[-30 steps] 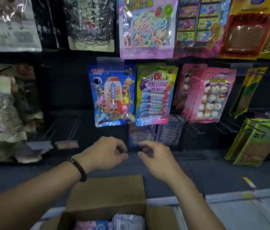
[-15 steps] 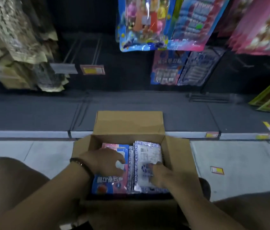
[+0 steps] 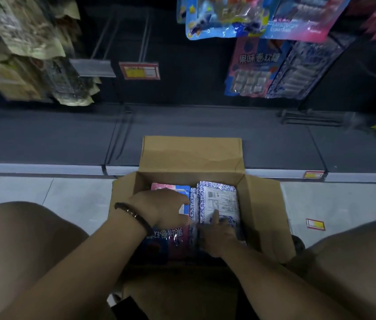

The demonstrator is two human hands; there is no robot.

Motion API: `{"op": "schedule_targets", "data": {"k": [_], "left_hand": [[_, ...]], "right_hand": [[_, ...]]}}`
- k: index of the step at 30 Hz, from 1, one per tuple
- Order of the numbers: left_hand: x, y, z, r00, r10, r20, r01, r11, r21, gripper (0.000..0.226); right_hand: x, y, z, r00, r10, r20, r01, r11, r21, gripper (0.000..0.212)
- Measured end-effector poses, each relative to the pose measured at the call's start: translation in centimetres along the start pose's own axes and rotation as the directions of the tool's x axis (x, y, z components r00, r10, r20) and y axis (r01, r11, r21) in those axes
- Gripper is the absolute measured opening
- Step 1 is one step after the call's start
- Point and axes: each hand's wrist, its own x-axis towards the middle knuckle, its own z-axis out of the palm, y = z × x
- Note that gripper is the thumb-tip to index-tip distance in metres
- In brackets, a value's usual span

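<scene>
An open cardboard box stands on the floor between my knees. It holds pink-and-blue candy packets on the left and blue-and-white patterned packets on the right. My left hand, with a dark bracelet on the wrist, lies over the pink-and-blue packets. Its fingertips dip into the gap beside the patterned ones, where they are hidden. My right hand is on the top patterned packet, index finger straight along its face and thumb at its left edge.
The box's far flap leans on the dark bottom shelf. Candy packets hang on pegs above right, brown snack bags above left. Bare pegs with a price tag sit between. A loose tag lies on the tiled floor.
My view dropped from the hanging packets to the box. Both hands came down from the pegs into the box. Since half a second ago my right index finger has stretched out on the patterned packet.
</scene>
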Motion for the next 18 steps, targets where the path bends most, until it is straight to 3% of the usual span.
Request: {"op": "schedule_targets", "data": {"k": [6, 9, 13, 18], "left_hand": [[0.1, 0.1, -0.2, 0.999, -0.002, 0.033, -0.001, 0.998, 0.064, 0.059], [-0.2, 0.9, -0.7, 0.999, 0.013, 0.038, -0.017, 0.995, 0.1, 0.06], [-0.9, 2.0, -1.3, 0.999, 0.029, 0.045, -0.032, 0.996, 0.085, 0.061], [-1.7, 1.9, -0.6, 0.999, 0.022, 0.034, -0.025, 0.995, 0.095, 0.062]], "right_hand": [[-1.6, 1.3, -0.2, 0.985, -0.014, -0.17, 0.027, 0.996, 0.08, 0.069], [-2.9, 2.7, -0.6, 0.963, 0.106, -0.248, -0.057, 0.978, 0.199, 0.07], [-4.6, 6.8, 0.0, 0.953, 0.248, -0.173, -0.18, 0.925, 0.334, 0.051], [-5.6, 8.4, 1.6, 0.938, 0.309, -0.16, -0.203, 0.86, 0.469, 0.066]]}}
